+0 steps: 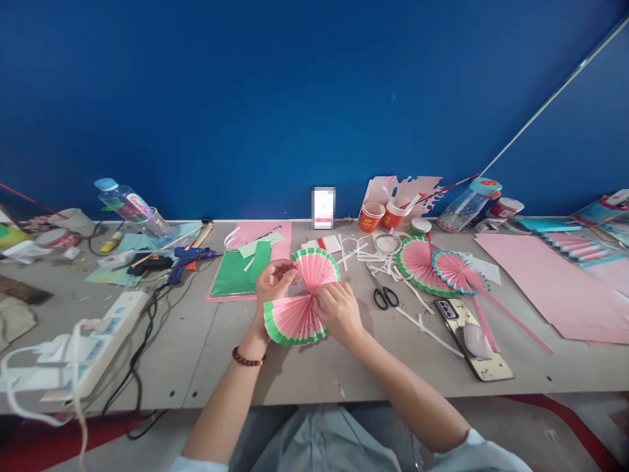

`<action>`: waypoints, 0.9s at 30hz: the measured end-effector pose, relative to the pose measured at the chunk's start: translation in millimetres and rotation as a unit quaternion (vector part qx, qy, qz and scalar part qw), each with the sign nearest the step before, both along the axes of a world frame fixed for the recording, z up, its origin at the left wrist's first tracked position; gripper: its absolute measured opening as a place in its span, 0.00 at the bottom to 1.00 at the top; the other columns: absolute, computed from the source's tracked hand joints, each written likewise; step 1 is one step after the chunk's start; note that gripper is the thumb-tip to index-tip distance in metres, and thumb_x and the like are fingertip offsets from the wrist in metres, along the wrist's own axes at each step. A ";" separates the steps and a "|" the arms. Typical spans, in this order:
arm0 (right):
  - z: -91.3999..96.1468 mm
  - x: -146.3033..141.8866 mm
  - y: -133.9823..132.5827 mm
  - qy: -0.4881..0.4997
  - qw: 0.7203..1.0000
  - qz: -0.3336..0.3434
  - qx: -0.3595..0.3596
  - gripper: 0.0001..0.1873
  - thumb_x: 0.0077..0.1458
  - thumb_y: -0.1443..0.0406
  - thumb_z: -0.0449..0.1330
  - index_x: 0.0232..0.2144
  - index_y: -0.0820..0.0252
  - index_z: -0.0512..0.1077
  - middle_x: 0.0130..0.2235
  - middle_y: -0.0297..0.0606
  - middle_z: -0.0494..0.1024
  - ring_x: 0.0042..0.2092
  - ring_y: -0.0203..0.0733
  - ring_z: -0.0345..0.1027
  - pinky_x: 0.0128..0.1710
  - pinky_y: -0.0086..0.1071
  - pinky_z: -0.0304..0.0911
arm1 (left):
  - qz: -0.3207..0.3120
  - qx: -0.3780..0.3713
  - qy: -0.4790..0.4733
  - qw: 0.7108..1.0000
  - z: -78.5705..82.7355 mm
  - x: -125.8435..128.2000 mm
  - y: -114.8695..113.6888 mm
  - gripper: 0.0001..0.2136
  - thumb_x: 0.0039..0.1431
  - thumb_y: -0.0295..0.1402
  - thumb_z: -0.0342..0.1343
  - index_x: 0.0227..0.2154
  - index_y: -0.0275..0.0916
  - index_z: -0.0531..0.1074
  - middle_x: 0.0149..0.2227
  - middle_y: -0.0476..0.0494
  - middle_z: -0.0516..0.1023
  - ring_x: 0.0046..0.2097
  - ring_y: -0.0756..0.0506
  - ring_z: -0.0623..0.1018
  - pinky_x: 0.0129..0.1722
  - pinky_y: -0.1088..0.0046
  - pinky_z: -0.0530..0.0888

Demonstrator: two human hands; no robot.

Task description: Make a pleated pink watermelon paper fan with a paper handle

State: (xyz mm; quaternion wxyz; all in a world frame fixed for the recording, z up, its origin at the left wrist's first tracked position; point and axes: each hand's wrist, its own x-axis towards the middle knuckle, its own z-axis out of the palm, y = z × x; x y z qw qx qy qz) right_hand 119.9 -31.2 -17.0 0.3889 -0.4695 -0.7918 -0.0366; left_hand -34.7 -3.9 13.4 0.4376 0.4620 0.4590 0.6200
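Observation:
A pleated paper fan (295,320), pink with a green rim and dark specks like a watermelon, is spread into an upper and a lower half joined at a narrow middle. My right hand (338,308) is closed on it at the middle, on the right side. My left hand (274,283) has its fingers bent together at the left edge of the upper half; the exact contact is hard to make out. Behind the lower half, part of my left wrist is hidden. Black-handled scissors (386,297) lie to the right of my right hand.
Finished pleated fans (420,262), a phone (474,341) and white paper strips (417,321) lie to the right. Further right is pink paper (535,282). Green sheets (238,272), a blue glue gun (189,261) and a power strip (111,341) are leftward. Red paper cups (372,216) stand behind.

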 end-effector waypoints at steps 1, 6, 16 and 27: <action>-0.4 -0.2 0.0 -0.002 1.000 0.006 -0.002 0.10 0.57 0.72 0.52 0.28 0.56 0.69 0.28 0.35 0.75 0.33 0.41 0.66 0.38 0.35 0.56 | 0.012 -0.001 0.008 1.000 -0.1 0.4 0.7 0.09 0.49 0.35 0.63 0.33 0.40 0.73 0.34 0.45 0.76 0.31 0.49 0.75 0.33 0.72 0.72; -2.6 -0.3 1.1 -0.024 0.998 0.063 -0.004 0.10 0.57 0.72 0.51 0.29 0.56 0.69 0.30 0.36 0.75 0.34 0.42 0.66 0.37 0.35 0.56 | 0.020 -0.001 0.026 0.999 2.1 2.0 2.7 0.09 0.49 0.35 0.64 0.30 0.39 0.70 0.29 0.49 0.73 0.28 0.52 0.72 0.30 0.75 0.70; -1.2 3.4 2.9 -0.029 0.997 0.062 -0.026 0.08 0.58 0.72 0.51 0.31 0.57 0.68 0.32 0.36 0.76 0.35 0.42 0.65 0.37 0.35 0.55 | -0.001 -0.037 0.009 0.999 0.8 -5.5 4.2 0.11 0.51 0.38 0.62 0.27 0.39 0.65 0.23 0.54 0.68 0.24 0.54 0.70 0.25 0.78 0.68; -4.4 15.6 13.5 -0.084 0.996 0.003 -0.019 0.08 0.58 0.73 0.52 0.33 0.59 0.69 0.32 0.38 0.74 0.36 0.44 0.62 0.39 0.37 0.54 | 0.003 -0.043 -0.010 0.999 -13.0 -19.2 17.9 0.17 0.41 0.37 0.66 0.28 0.39 0.64 0.25 0.55 0.67 0.24 0.53 0.71 0.25 0.76 0.73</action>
